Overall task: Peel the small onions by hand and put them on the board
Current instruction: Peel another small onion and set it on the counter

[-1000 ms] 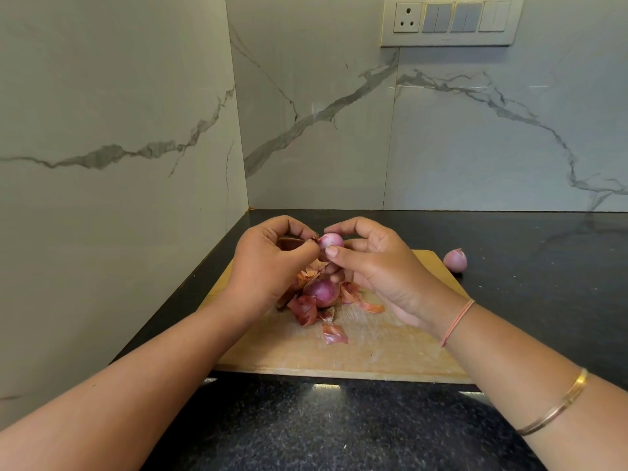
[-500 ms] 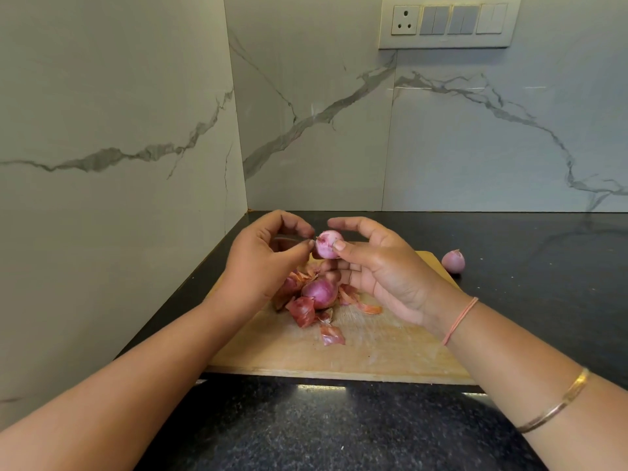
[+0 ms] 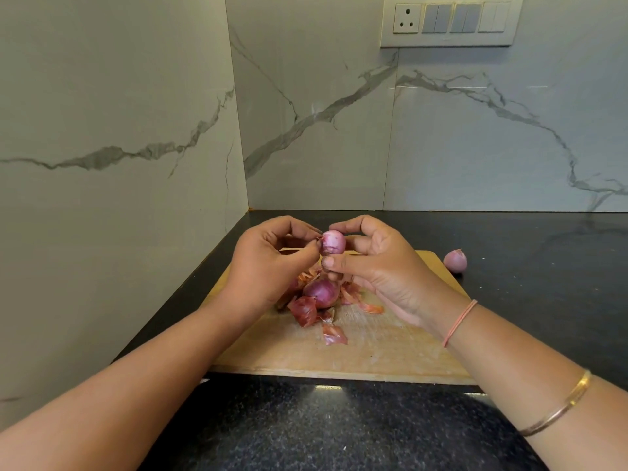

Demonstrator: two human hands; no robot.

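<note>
Right hand [image 3: 380,266] pinches small onion [image 3: 333,242]; left hand [image 3: 268,263] (fingertips closed) nips its skin.

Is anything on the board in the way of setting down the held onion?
Partly: peels and another onion lie right under the held onion. The board's near side is bare.

Veined marble walls [image 3: 119,130], a switch panel [image 3: 448,22], black speckled counter [image 3: 323,430].
</note>
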